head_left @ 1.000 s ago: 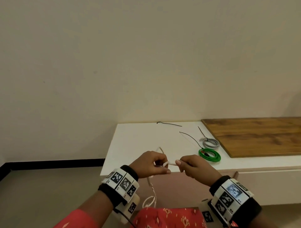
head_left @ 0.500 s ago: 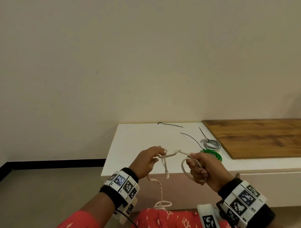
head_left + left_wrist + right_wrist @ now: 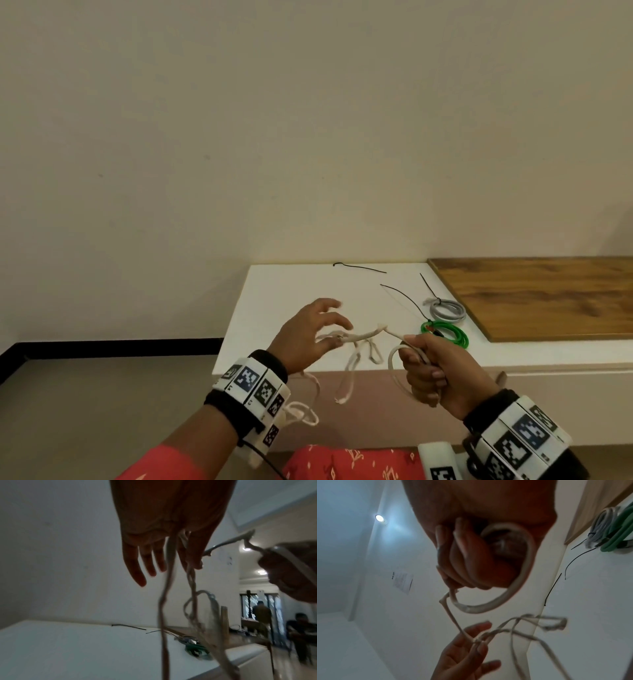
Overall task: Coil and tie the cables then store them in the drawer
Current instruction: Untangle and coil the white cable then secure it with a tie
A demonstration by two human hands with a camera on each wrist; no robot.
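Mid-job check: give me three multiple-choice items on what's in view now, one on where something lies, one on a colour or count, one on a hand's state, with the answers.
1. Where does the green cable coil lie?
A. On the white cabinet top, in front of the grey coil
B. On the wooden panel
C. On the floor

2. How many loose black cable ties lie apart from the coils?
A. None
B. Two
C. Five

3. What is the right hand doing?
A. Resting flat on the cabinet
B. Hanging with nothing in it
C. Gripping a loop of the white cable

Answers: 1 A, the green coil sits on the white top just nearer the camera than the grey one. 2 B, one tie lies near the wall and another beside the coils. 3 C, its fingers curl round the loop while the left hand spreads its fingers at the cable's other end.
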